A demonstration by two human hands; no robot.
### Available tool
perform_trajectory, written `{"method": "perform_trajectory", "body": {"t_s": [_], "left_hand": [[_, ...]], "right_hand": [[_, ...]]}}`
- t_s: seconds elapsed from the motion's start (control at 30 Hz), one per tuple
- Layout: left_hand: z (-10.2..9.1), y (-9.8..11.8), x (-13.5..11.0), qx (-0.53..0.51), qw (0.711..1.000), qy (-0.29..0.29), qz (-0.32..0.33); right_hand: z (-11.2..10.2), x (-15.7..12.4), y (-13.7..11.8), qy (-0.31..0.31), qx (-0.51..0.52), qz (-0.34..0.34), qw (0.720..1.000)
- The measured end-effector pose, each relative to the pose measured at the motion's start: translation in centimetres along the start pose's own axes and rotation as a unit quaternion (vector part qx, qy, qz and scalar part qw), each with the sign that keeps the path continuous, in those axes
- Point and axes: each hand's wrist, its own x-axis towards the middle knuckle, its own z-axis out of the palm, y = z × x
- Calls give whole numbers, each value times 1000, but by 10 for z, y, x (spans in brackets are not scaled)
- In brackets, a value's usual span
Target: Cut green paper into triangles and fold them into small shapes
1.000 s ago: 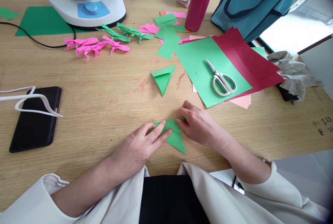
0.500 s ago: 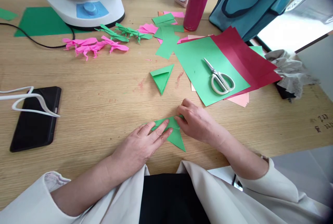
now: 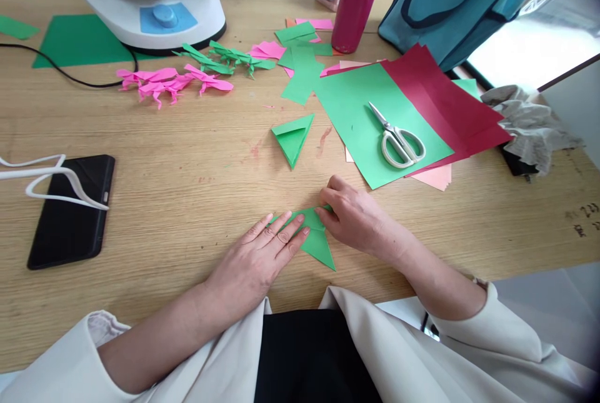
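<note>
A folded piece of green paper (image 3: 319, 247) lies on the wooden table just in front of me, one pointed corner toward my body. My left hand (image 3: 262, 253) rests on its left part with fingers stretched out flat, covering that side. At the paper's upper right corner, my right hand (image 3: 354, 212) pinches the edge between thumb and curled fingers. Beyond both hands sits a second folded green paper triangle (image 3: 293, 139), touched by neither. White-handled scissors (image 3: 398, 139) lie on a green sheet (image 3: 347, 103) to the right.
Pink folded paper figures (image 3: 173, 84) and green ones (image 3: 229, 58) stand near a white fan (image 3: 197, 9). A phone (image 3: 70, 222) with a white cable is at left. Red sheets (image 3: 445, 103), a magenta bottle (image 3: 359, 3) and a teal bag (image 3: 450, 3) are at right.
My left hand's fingers have spread and flattened further over the left part of the green paper. My right hand keeps its pinch at the corner. The view has shifted slightly.
</note>
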Motion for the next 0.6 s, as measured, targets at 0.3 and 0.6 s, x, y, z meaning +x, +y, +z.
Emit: {"method": "perform_trajectory", "body": {"t_s": [0.3, 0.6], "left_hand": [[4, 1, -5, -67, 997, -19, -24], [3, 10, -2, -41, 998, -21, -52]], "right_hand": [[-2, -1, -2, -4, 0, -2, 1000], [3, -2, 7, 61, 17, -3, 998]]}}
